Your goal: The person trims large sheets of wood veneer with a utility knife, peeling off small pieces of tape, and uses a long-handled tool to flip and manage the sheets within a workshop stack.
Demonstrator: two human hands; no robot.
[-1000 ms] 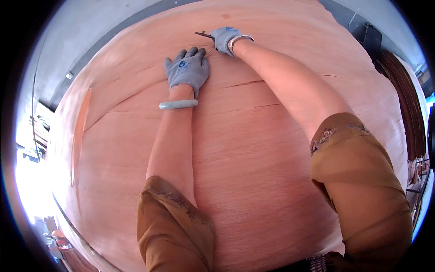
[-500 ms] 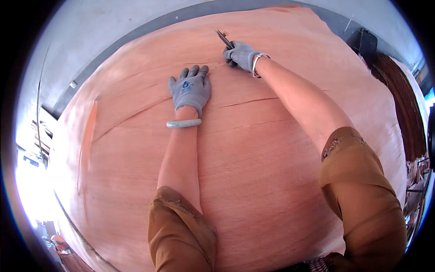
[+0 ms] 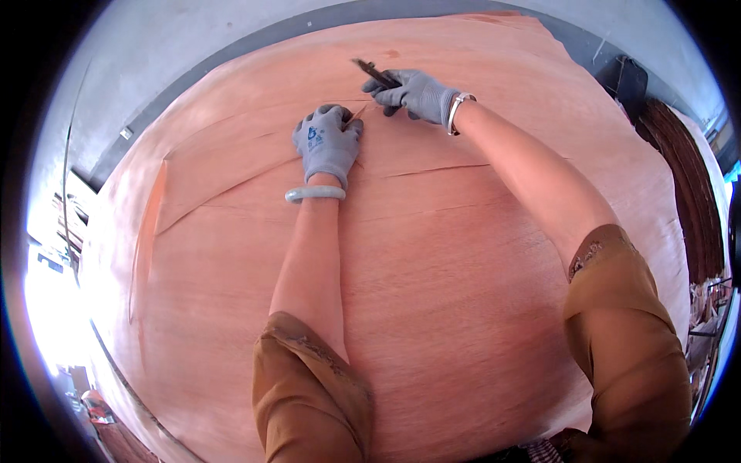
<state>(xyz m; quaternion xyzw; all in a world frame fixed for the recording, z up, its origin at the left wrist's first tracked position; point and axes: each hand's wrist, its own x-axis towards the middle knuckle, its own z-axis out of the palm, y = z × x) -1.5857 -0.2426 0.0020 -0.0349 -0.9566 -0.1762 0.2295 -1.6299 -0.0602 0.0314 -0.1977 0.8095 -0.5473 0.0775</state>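
Grey concrete floor (image 3: 193, 46), perhaps sunlit

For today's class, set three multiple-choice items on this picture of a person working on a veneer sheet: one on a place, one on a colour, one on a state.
1. Where does the left hand rest?
A. flat on the veneer sheet
B. on the concrete floor
C. on the right forearm

2. What colour are the gloves on both hands?
A. red
B. grey
C. yellow

3. What is the state of the right hand?
A. open and empty
B. closed on a dark tool
C. tucked out of sight

Answers:
1 A, since the left palm and fingers press on the sheet near a split.
2 B, since both knit gloves show grey, the left with a small blue mark.
3 B, since the fingers wrap the tool's handle and its dark end sticks out beyond the glove.
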